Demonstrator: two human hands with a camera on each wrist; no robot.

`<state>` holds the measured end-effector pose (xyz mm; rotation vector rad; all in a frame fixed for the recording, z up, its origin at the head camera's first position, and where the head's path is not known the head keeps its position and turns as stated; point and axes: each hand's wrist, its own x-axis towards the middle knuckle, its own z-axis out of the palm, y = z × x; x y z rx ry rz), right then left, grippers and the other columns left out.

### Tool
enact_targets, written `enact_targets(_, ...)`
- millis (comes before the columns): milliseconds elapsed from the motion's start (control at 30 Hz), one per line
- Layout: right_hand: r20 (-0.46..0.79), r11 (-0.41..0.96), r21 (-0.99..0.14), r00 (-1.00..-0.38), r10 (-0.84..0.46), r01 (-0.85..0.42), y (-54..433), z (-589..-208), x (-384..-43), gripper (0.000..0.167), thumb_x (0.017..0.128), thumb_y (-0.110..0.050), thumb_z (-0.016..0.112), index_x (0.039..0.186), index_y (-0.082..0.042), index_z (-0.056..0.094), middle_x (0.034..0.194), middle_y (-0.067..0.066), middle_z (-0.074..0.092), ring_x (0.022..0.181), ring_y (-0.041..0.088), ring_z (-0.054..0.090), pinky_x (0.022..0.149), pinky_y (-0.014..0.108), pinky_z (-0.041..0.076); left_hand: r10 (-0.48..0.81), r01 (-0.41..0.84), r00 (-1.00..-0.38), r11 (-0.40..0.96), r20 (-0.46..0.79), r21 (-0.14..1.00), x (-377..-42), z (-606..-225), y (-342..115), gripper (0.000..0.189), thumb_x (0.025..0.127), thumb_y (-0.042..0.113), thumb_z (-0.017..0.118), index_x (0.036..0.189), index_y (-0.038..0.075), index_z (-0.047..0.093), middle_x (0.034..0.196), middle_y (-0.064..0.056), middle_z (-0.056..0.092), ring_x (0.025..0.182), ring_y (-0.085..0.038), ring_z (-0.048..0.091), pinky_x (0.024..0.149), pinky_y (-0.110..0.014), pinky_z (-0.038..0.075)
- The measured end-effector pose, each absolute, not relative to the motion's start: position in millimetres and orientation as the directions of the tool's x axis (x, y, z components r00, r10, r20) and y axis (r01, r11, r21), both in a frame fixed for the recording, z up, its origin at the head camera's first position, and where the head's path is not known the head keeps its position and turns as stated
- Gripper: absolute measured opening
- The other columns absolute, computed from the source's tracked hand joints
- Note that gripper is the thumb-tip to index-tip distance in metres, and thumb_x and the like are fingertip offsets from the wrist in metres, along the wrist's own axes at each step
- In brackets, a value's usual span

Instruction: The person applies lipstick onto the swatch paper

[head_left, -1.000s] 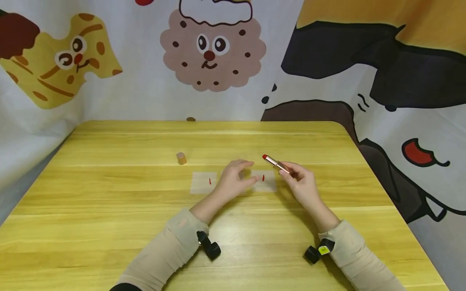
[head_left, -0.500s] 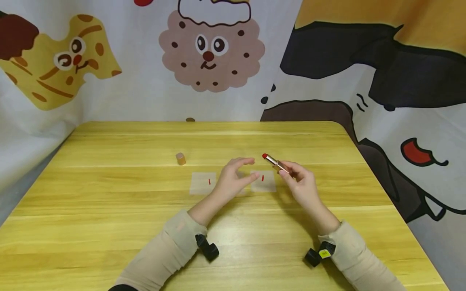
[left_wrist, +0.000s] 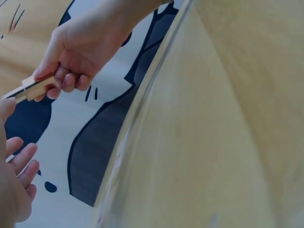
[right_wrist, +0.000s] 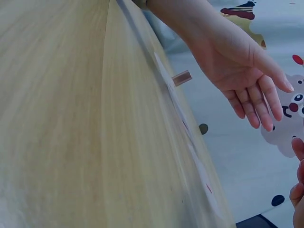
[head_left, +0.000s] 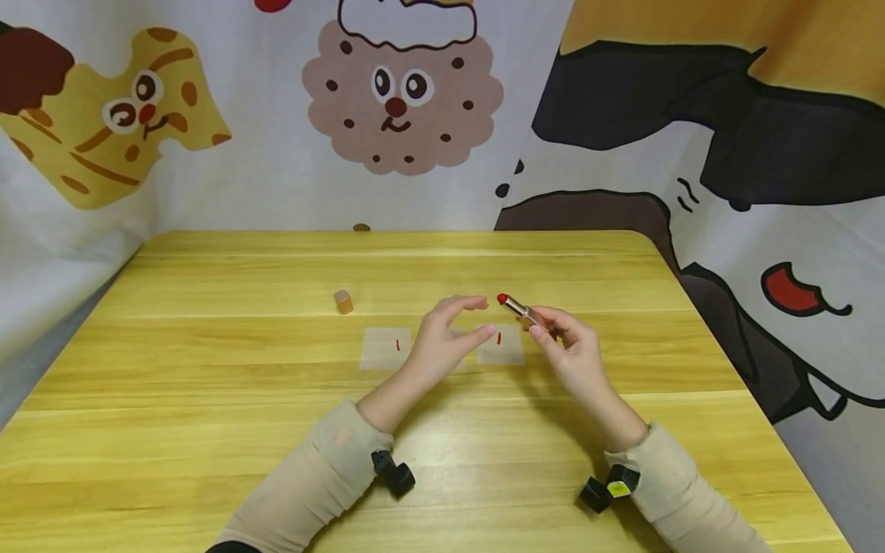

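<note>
My right hand holds an uncapped lipstick between thumb and fingers, above the table. Its red tip points left and away from me. My left hand is held just left of that tip, thumb and fingers apart and nothing between them. In the left wrist view the gold lipstick case shows in the right hand's fingers. Below the hands lie white paper pieces: a left paper and a right paper, each with a short red stroke. A pale sliver between them is mostly hidden by the left hand.
A small gold lipstick cap stands on the wooden table, behind the left paper. A printed cartoon curtain hangs along the table's back and sides. Small black cameras are strapped at both wrists.
My left hand has edged slightly away from me and to the right, closer to the lipstick's tip. The lipstick stays in my right hand, its angle slightly changed. Cap and papers stay put.
</note>
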<state>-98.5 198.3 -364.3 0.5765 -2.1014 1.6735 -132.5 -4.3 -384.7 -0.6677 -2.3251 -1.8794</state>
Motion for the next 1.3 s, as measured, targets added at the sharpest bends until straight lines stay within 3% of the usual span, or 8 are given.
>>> enact_targets(200, 0.558, 0.197, -0.802, -0.825, -0.087, -0.563, 202, -376, -103, 0.025, 0.082, 0.023, 0.058, 0.106, 0.016, 0.062, 0.089, -0.005, 0.067, 0.071, 0.01, 0.05, 0.061, 0.02, 0.041, 0.264, 0.417, -0.891, 0.149, 0.37, 0.897, -132, -378, -6, 0.046, 0.086, 0.029, 0.073, 0.126, 0.011, 0.061, 0.121, 0.003, 0.059, 0.117, -0.013, 0.049, 0.1, -0.051, 0.037)
enact_targets(433, 0.574, 0.199, -0.783, -0.808, -0.133, -0.589, 201, -374, -98, 0.027, 0.083, 0.019, 0.059, 0.108, 0.011, 0.064, 0.091, -0.001, 0.068, 0.073, 0.012, 0.051, 0.063, 0.02, 0.041, 0.256, 0.434, -0.885, 0.149, 0.39, 0.888, -128, -370, -6, 0.044, 0.086, 0.029, 0.074, 0.125, 0.014, 0.062, 0.122, 0.006, 0.059, 0.114, -0.013, 0.05, 0.099, -0.048, 0.04)
enact_targets(633, 0.597, 0.191, -0.765, -0.788, -0.151, -0.616, 198, -372, -95, 0.029, 0.082, 0.021, 0.058, 0.109, 0.012, 0.063, 0.094, -0.001, 0.069, 0.073, 0.012, 0.05, 0.064, 0.021, 0.041, 0.246, 0.434, -0.885, 0.125, 0.396, 0.892, -122, -364, -4, 0.041, 0.084, 0.024, 0.075, 0.122, 0.013, 0.064, 0.12, 0.006, 0.059, 0.11, -0.013, 0.051, 0.097, -0.051, 0.04)
enact_targets(833, 0.613, 0.181, -0.751, -0.772, -0.167, -0.636, 196, -371, -93, 0.029, 0.082, 0.021, 0.058, 0.109, 0.011, 0.063, 0.094, 0.0, 0.07, 0.072, 0.013, 0.048, 0.063, 0.023, 0.039, 0.244, 0.445, -0.878, 0.1, 0.412, 0.89, -118, -361, -2, 0.04, 0.084, 0.021, 0.076, 0.12, 0.01, 0.065, 0.115, 0.005, 0.06, 0.105, -0.013, 0.052, 0.093, -0.041, 0.042)
enact_targets(1300, 0.644, 0.133, -0.733, -0.743, -0.184, -0.668, 192, -373, -91, 0.03, 0.08, 0.022, 0.057, 0.108, 0.013, 0.062, 0.092, 0.003, 0.068, 0.073, 0.013, 0.048, 0.064, 0.023, 0.039, 0.248, 0.476, -0.856, 0.038, 0.453, 0.879, -116, -362, -1, 0.033, 0.083, 0.016, 0.076, 0.114, 0.007, 0.068, 0.106, 0.004, 0.063, 0.1, -0.013, 0.054, 0.094, -0.041, 0.041)
